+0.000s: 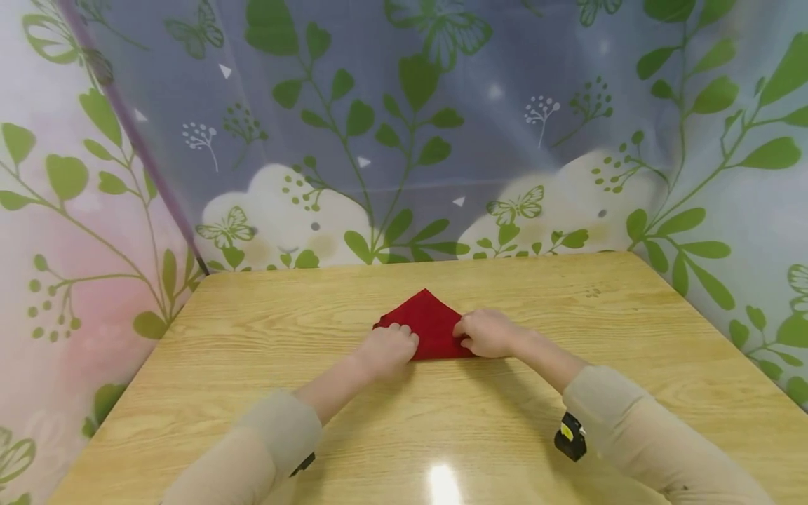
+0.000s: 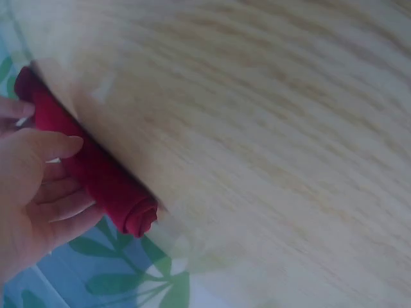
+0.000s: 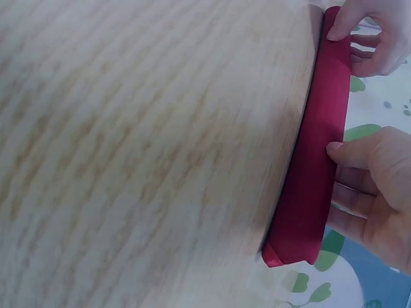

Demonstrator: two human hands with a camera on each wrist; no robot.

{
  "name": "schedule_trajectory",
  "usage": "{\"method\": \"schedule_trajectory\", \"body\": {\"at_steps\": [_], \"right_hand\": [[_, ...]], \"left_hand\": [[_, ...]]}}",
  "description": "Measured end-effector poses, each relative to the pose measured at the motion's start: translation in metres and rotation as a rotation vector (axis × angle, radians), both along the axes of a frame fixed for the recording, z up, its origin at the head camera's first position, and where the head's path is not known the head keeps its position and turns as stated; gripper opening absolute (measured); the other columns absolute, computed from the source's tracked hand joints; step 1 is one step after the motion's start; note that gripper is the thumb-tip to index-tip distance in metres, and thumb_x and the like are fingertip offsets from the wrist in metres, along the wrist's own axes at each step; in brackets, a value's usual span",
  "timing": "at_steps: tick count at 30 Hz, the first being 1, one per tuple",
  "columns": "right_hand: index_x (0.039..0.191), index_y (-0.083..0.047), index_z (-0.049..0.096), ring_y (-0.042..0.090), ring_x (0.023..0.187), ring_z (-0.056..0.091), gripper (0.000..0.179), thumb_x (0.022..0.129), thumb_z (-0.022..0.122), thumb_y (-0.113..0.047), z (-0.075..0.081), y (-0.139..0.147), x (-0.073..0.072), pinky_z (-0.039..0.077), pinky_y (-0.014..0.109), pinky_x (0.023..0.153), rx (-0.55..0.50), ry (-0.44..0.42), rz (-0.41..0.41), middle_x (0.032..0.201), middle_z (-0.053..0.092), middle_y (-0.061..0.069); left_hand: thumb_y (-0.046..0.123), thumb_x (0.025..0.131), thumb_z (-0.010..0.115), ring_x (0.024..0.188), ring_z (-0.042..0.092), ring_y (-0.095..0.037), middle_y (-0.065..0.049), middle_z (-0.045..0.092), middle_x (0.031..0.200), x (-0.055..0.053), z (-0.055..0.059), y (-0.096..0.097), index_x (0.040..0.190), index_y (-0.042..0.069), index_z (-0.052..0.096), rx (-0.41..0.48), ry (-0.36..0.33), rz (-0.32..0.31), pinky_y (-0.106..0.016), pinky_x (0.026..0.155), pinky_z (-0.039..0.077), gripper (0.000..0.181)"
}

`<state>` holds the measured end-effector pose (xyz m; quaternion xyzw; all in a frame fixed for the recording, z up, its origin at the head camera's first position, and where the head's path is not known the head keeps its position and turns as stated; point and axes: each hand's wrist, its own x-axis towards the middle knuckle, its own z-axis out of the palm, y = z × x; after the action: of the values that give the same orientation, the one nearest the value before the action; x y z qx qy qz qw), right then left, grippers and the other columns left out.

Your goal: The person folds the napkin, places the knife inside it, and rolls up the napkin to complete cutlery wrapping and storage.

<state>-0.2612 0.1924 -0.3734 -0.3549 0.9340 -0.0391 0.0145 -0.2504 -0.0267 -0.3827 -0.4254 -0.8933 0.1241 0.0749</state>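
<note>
A red cloth (image 1: 435,319) lies on the wooden table, its far corner pointing away from me. Along the near side it is rolled into a thick band, and the spiral of layers shows at one end of the roll (image 2: 131,215) in the left wrist view. My left hand (image 1: 388,348) grips the left part of this band, thumb on the near face and fingers curled behind. At the other end my right hand (image 1: 489,333) holds it the same way, its thumb (image 3: 343,153) pressed on the cloth in the right wrist view.
The wooden table (image 1: 252,315) extends around the cloth on all sides. Behind and beside it hang patterned curtains (image 1: 353,84) with green leaves and butterflies. A bright light reflection (image 1: 444,484) shows on the tabletop near the front.
</note>
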Motion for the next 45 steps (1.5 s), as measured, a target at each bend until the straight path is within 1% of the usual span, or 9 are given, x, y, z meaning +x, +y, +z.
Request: {"method": "schedule_trajectory", "body": {"at_steps": [2,4,12,18,23,26,33,40,45], "right_hand": [[0.096,-0.005,0.070,0.024,0.092,0.063,0.016,0.083,0.062,-0.003,-0.001,-0.001,-0.001,0.048,0.040,0.079,0.001,-0.003,-0.012,0.094,0.067,0.006],[0.096,-0.005,0.070,0.024,0.092,0.063,0.015,0.083,0.063,-0.003,-0.002,-0.001,-0.001,0.049,0.040,0.079,0.000,-0.012,-0.030,0.094,0.067,0.006],[0.095,-0.006,0.070,0.023,0.090,0.063,0.015,0.083,0.062,-0.005,-0.001,-0.002,-0.005,0.049,0.038,0.078,-0.002,-0.051,-0.063,0.093,0.068,0.005],[0.094,-0.007,0.069,0.022,0.086,0.062,0.014,0.082,0.063,-0.005,-0.001,-0.002,-0.007,0.049,0.037,0.077,-0.007,-0.082,-0.094,0.089,0.067,0.003],[0.088,-0.009,0.064,0.019,0.075,0.058,0.006,0.083,0.062,-0.005,-0.001,-0.003,-0.007,0.048,0.035,0.071,-0.021,-0.084,-0.119,0.080,0.062,0.000],[0.086,-0.009,0.062,0.019,0.074,0.058,0.005,0.083,0.063,-0.005,-0.002,-0.002,-0.006,0.047,0.035,0.070,-0.030,-0.067,-0.121,0.079,0.062,0.001],[0.090,-0.008,0.062,0.023,0.084,0.060,0.007,0.084,0.064,-0.005,-0.004,0.000,-0.002,0.048,0.036,0.074,-0.042,-0.019,-0.092,0.090,0.061,0.005],[0.086,-0.010,0.065,0.019,0.078,0.059,0.008,0.080,0.067,-0.004,-0.002,0.004,0.002,0.048,0.032,0.069,-0.026,0.082,-0.016,0.084,0.057,0.002],[0.089,-0.008,0.067,0.019,0.079,0.060,0.010,0.079,0.070,-0.009,0.000,0.006,0.005,0.049,0.033,0.070,-0.008,0.075,-0.024,0.085,0.059,0.002]], "left_hand": [[0.016,0.080,0.065,0.069,0.053,-0.019,-0.006,0.054,0.077,0.002,-0.001,0.001,0.081,0.007,0.057,-0.030,0.053,-0.010,-0.028,0.055,0.047,0.012],[0.018,0.081,0.065,0.068,0.053,-0.018,-0.006,0.054,0.076,0.003,-0.002,0.001,0.080,0.007,0.057,-0.053,0.082,-0.011,-0.026,0.054,0.047,0.013],[0.014,0.082,0.064,0.065,0.052,-0.018,-0.005,0.055,0.073,0.001,-0.005,0.003,0.077,0.008,0.058,-0.046,0.106,-0.013,-0.026,0.053,0.045,0.010],[0.014,0.081,0.064,0.064,0.053,-0.019,-0.005,0.054,0.072,0.000,-0.008,0.004,0.076,0.008,0.058,-0.028,0.069,0.009,-0.028,0.054,0.046,0.010],[0.013,0.080,0.065,0.062,0.052,-0.018,-0.005,0.053,0.068,-0.002,-0.009,0.006,0.072,0.008,0.056,-0.019,0.076,0.005,-0.028,0.052,0.046,0.013],[0.012,0.080,0.064,0.060,0.052,-0.018,-0.004,0.053,0.066,-0.003,-0.010,0.007,0.069,0.008,0.056,-0.016,0.074,-0.003,-0.028,0.051,0.046,0.014],[0.012,0.081,0.063,0.062,0.054,-0.018,-0.003,0.054,0.065,-0.008,-0.007,0.009,0.065,0.011,0.055,0.000,0.012,0.023,-0.030,0.053,0.047,0.017],[0.014,0.079,0.065,0.058,0.052,-0.016,-0.001,0.052,0.061,-0.014,-0.002,0.009,0.060,0.013,0.049,0.020,-0.065,0.036,-0.029,0.053,0.045,0.025],[0.014,0.077,0.066,0.057,0.053,-0.017,-0.001,0.054,0.062,-0.017,-0.003,0.010,0.058,0.013,0.049,0.029,-0.092,0.034,-0.031,0.053,0.045,0.025]]}}
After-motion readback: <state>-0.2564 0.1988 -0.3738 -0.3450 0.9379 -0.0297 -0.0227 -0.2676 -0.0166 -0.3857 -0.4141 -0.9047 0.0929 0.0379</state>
